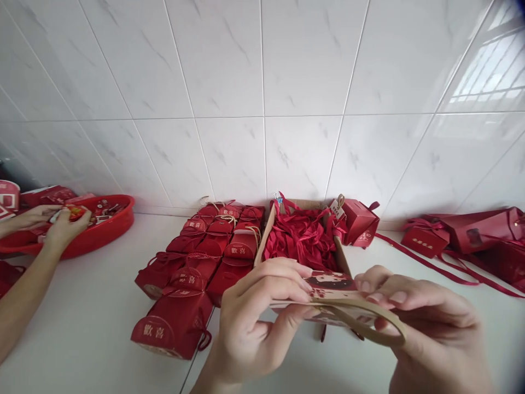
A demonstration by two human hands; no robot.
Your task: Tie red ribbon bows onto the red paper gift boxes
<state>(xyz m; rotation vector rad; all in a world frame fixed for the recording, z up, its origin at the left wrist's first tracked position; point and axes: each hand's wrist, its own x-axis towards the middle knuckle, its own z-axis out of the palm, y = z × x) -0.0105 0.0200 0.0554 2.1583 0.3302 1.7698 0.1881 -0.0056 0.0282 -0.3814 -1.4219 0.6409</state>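
Both of my hands hold a small printed paper gift box (332,280) in front of me. It shows a red, dark and cream picture, and a tan ribbon loop (385,323) runs along its near edge. My left hand (262,312) pinches the left end, fingers on top and thumb below. At the other end, my right hand (426,317) grips the box's edge, with the ribbon loop against its thumb. The box's underside is mostly hidden. Just behind it stands an open cardboard box (268,232) filled with red ribbons (303,235).
Several closed red gift boxes (172,323) stand in rows left of centre. Another red box (361,221) is behind the ribbons, with red bags (476,235) at far right. At left, a co-worker's hands (68,227) hold a small packet over a red basin (102,235). A tiled wall backs the counter.
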